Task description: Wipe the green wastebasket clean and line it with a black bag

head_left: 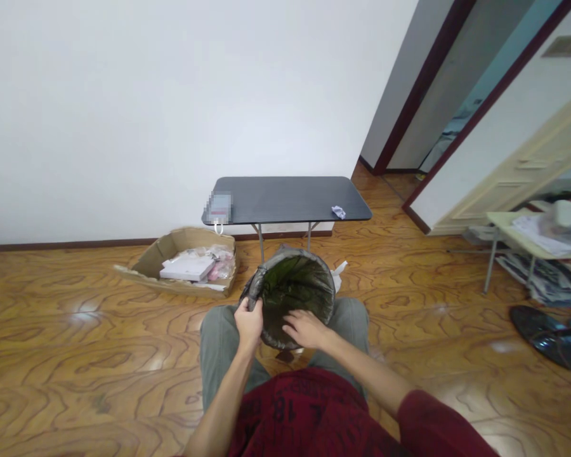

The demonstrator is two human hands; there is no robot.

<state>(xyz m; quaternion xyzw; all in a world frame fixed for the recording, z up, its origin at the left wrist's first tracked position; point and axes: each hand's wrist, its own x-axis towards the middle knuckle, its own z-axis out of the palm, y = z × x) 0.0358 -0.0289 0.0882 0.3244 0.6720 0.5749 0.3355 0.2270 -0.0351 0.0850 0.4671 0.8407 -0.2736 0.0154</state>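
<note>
A round waste bin [292, 293] lined with a dark plastic bag stands between my knees on the wooden floor. My left hand [249, 320] is closed on the bag's edge at the bin's near left rim, where the plastic is bunched up. My right hand [304, 328] lies on the near rim with its fingers spread and reaching into the bag's opening. I am seated, in grey trousers and a dark red shirt.
A small black folding table [285, 200] stands against the white wall behind the bin, with a crumpled scrap [338, 212] on it. An open cardboard box [181, 261] with packets lies at the left. A cluttered table [537, 235] and a fan base [547, 336] are at the right.
</note>
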